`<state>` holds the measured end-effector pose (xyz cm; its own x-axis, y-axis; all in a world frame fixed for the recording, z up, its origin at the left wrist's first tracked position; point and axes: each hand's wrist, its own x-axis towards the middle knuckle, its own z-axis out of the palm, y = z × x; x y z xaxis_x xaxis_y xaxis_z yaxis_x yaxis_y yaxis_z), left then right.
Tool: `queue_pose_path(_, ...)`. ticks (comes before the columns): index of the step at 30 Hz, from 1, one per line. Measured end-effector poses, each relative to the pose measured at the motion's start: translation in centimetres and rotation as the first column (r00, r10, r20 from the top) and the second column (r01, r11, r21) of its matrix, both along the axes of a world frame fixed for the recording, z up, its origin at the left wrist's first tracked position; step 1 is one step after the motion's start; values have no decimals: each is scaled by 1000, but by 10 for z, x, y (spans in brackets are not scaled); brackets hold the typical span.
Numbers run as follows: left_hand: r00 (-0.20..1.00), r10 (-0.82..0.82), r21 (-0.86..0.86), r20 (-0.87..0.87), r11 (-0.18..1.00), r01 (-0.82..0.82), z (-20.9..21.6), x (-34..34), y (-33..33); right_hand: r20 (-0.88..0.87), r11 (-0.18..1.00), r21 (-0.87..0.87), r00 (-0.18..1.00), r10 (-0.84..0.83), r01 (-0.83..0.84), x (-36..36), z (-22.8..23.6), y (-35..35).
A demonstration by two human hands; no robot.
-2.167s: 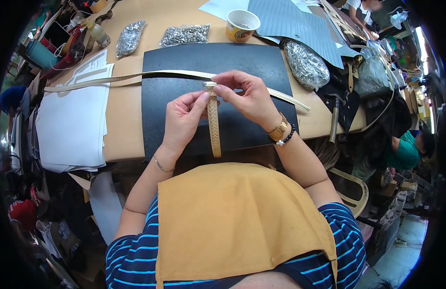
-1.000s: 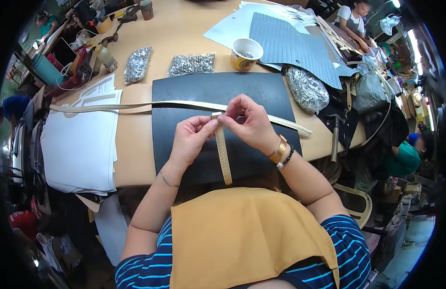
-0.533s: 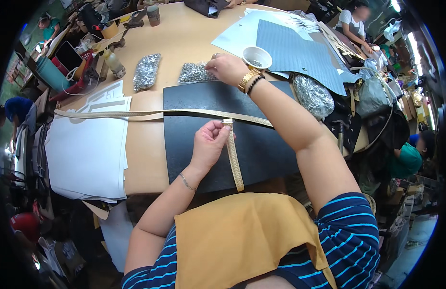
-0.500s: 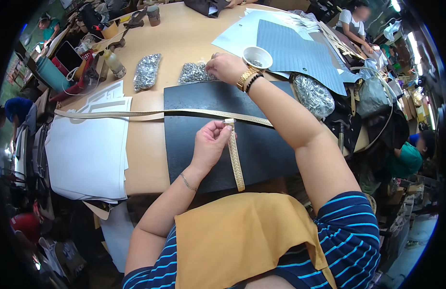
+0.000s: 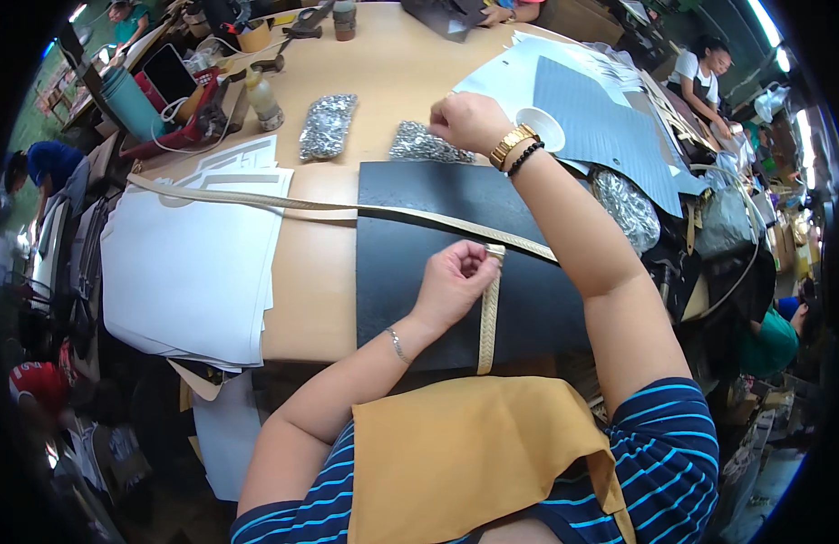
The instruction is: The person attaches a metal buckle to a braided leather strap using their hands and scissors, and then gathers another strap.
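My left hand [image 5: 454, 286] pinches the end of a gold braided strap [image 5: 489, 326], beside a shiny metal fitting [image 5: 494, 250] at its top. The strap's short length runs down over the near edge of a black mat [image 5: 410, 299]. Beyond this hand, a long tan band [image 5: 392, 216] stretches across mat and table; whether it joins the braided strap is hidden. My right hand [image 5: 471, 124] is raised with its fingers drawn together at a clear bag of small metal parts [image 5: 417, 140]. Anything between those fingertips is too small to make out.
A white round tub [image 5: 543, 127] stands beside my right wrist, near grey textured sheets [image 5: 582, 113]. Another bag of metal pieces [image 5: 328, 127] lies farther left. White paper sheets [image 5: 188, 263] are stacked at left, behind them a glue bottle [image 5: 263, 100]. Co-workers sit around the table.
The whole view has shifted, so the table sits farther right. My right hand stays near the bag of metal parts, its fingers now curled tighter. My left hand still grips the strap.
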<state>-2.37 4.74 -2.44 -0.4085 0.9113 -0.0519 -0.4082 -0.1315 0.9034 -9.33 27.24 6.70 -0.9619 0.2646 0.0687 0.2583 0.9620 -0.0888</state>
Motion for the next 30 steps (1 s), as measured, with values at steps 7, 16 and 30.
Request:
queue_pose_path(7,974,-129,-78,-189,990,116,5,2,-4,-114,955,-138,962,247,-262,-93,-17,-49)
queue_pose_path(16,966,-145,-88,-213,988,129,12,-3,-8,-31,974,-170,989,145,-148,-127,-53,-51)
queue_pose_path(30,945,-159,-84,-285,986,141,8,-2,-8,82,701,-711,997,7,54,-100,-48,-5)
